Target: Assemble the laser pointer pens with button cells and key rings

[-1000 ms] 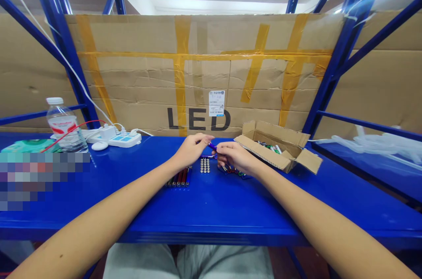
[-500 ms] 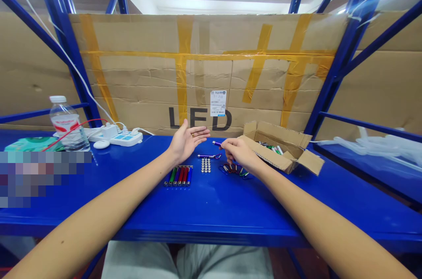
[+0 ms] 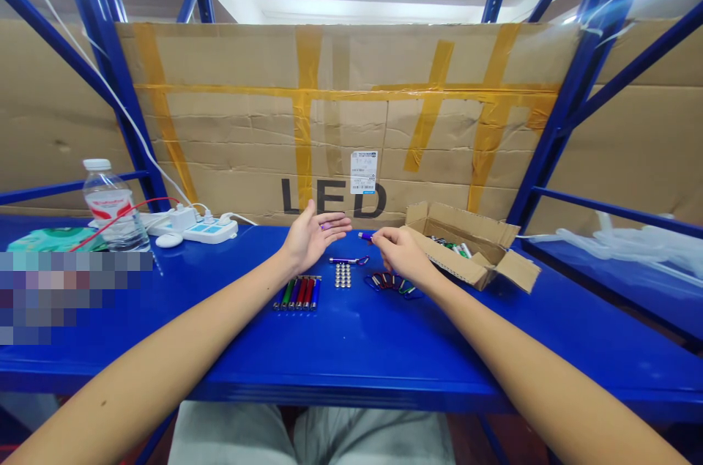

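My right hand (image 3: 400, 249) pinches a small blue-purple mini flashlight (image 3: 364, 236) whose front end points left. Facing it, my left hand (image 3: 315, 236) is open, palm turned toward the flashlight, with a small purple spot on its fingers. Between and below the hands lies another purple mini flashlight (image 3: 343, 260) with a carabiner clip. Just under that, small silver button cells (image 3: 343, 276) stand in rows. Below my left hand, several green, red and blue flashlight tubes (image 3: 299, 294) lie side by side. Colored carabiner end pieces (image 3: 391, 282) are fanned out under my right hand.
An open cardboard box (image 3: 466, 249) with small green and silver parts stands right of my right hand. At the left are a water bottle (image 3: 113, 209), a power strip (image 3: 211, 231) and cables. A large cardboard sheet (image 3: 247, 135) closes off the blue table's back.
My right hand has shifted slightly right with the flashlight, away from my left hand. A purple spot now shows on the left fingers. Nothing on the table has moved.
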Available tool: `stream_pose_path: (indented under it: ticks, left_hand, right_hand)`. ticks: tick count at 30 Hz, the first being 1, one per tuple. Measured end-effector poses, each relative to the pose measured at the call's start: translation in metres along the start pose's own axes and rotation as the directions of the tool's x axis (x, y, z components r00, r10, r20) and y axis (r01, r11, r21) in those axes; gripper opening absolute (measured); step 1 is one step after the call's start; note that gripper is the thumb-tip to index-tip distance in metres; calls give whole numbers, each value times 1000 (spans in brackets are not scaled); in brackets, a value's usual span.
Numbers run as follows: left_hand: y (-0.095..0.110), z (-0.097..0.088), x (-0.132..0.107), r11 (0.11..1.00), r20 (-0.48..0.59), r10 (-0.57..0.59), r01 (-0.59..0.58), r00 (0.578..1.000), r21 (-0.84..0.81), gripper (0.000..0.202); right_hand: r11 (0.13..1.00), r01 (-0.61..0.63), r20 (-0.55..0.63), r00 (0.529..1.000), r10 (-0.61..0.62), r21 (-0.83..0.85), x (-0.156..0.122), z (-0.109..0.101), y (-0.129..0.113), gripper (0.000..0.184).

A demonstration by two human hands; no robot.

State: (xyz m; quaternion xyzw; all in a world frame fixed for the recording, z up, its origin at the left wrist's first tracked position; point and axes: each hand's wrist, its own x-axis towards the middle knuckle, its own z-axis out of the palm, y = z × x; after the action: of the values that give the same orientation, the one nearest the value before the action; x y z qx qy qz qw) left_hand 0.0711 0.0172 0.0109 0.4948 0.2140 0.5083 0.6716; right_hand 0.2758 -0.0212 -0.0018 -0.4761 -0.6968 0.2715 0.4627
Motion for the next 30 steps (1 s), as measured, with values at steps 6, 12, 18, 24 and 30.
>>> stream_pose_path:
  ticks: [6, 12, 18, 24, 30]
  left_hand:
    - [1, 3, -1, 1000, -47, -24, 23, 999, -3, 68]
    - [0, 3, -1, 1000, -45, -18, 19, 999, 20, 67]
    - [-1, 2, -1, 999, -36, -16, 17, 999, 39, 64]
    - [-2, 2, 0, 999, -38, -13, 14, 999, 30, 64]
    - [-3, 3, 0, 1000, -61, -18, 16, 998, -20, 61]
  right_hand:
    - [998, 19, -29, 999, -21, -64, 1, -3, 1, 23]
    - [995, 56, -24, 998, -58, -77, -1, -1, -2, 23]
    - [993, 60, -20, 998, -63, -104, -2, 0, -3, 24]
    - [986, 87, -17, 996, -90, -144, -1, -1, -2, 25]
    - [990, 89, 4, 996, -89, -112, -2, -1, -4, 23]
